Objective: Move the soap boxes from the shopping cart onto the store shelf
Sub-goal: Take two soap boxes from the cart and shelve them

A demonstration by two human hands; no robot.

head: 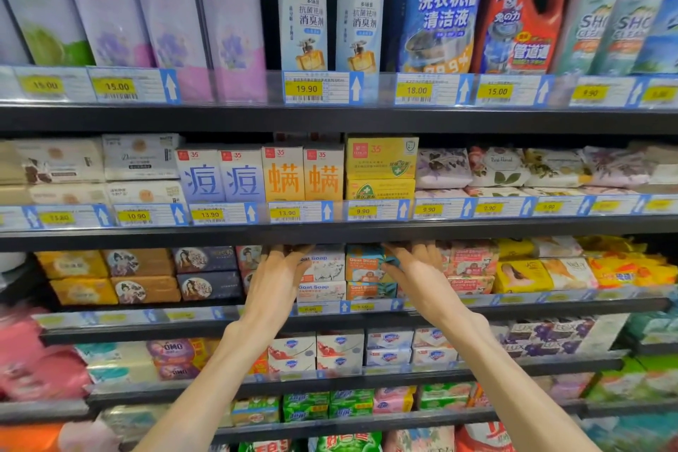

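Store shelf [330,231], head view. Both hands are seen reaching into the third tier, at the centre of the frame. The left hand [273,281] is laid with straight fingers against the left end of the upper white Goat Soap box [326,266], which is stacked on a second white Goat Soap box [323,291]. The right hand [418,273] is placed, fingers extended, against the right side of the teal-and-orange Goat Soap box [363,264], its thumb touching that box's face; nothing is seen to be gripped by curled fingers. The fingertips of both hands are hidden beneath the shelf edge above. A yellow price tag [310,309] is mounted on the rail just below the white boxes. Spray bottles [302,7] are shown at upper centre.
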